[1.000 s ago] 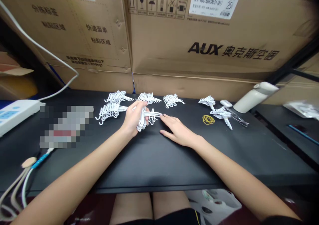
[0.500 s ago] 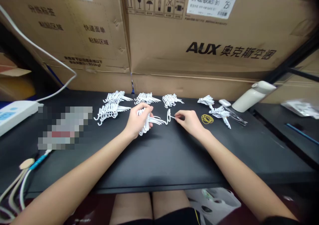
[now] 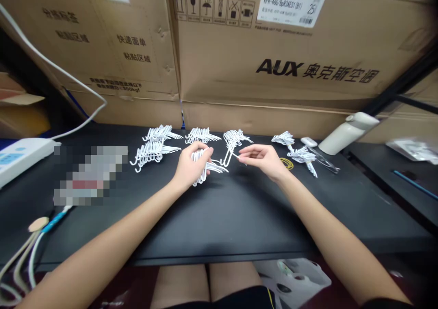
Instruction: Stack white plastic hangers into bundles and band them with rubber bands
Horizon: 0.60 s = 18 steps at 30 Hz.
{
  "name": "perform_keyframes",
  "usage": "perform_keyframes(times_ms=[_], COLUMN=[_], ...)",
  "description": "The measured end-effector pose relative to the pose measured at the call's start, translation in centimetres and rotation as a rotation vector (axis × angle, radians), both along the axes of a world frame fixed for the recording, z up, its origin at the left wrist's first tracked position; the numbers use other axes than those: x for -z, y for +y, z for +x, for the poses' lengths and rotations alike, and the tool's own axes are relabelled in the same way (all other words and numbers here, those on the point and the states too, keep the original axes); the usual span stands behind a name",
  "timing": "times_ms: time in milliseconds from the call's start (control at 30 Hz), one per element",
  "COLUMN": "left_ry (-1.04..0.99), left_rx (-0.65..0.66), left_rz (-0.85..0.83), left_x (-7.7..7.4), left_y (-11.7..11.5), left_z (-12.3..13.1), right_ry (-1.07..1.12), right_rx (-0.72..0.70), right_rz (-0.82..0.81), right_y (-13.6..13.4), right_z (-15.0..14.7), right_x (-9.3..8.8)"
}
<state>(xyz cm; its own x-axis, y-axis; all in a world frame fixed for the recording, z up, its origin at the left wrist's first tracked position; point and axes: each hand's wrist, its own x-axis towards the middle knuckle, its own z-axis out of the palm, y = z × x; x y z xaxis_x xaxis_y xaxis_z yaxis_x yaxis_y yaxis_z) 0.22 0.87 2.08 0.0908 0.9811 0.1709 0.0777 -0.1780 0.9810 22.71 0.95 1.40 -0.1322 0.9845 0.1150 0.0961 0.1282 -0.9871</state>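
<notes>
A bundle of white wire hooks (image 3: pixel 200 168) sits in my left hand (image 3: pixel 190 163), its fingers wrapped round it and the straight ends pointing right. Just to the right, my right hand (image 3: pixel 262 160) pinches a single white wire hook (image 3: pixel 227 156) by its straight end; its bent part points left, towards the bundle. Behind the hands lie separate piles of the same hooks: a left back pile (image 3: pixel 160 132), a left front pile (image 3: pixel 150 152), a middle pile (image 3: pixel 200 135) and a right pile (image 3: pixel 236 136).
Yellow rubber bands (image 3: pixel 286 163) lie right of my right hand, beside more white hooks (image 3: pixel 301 154). Behind them are a small white case (image 3: pixel 309 141) and a pale bottle (image 3: pixel 347 133). A power strip (image 3: pixel 25 156) stands far left. Cardboard boxes (image 3: pixel 219 85) line the back.
My right hand has shifted slightly with its hook, which has turned and come closer to the bundle. My left hand has stayed nearly in place.
</notes>
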Motion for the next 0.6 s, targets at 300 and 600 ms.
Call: perform_keyframes(times_ms=[300,600], left_ry=[0.028,0.093], left_rx=[0.043,0.038], left_rz=[0.012,0.113], left_x=[-0.1,0.3], left_y=[-0.5,-0.2], left_z=[0.3,0.2], right_ry=[-0.031,0.009], right_rx=[-0.096,-0.1], right_rz=[-0.005,-0.061], right_y=[-1.1,-1.7], right_z=[-1.8,-2.9], right_x=[0.1,0.2])
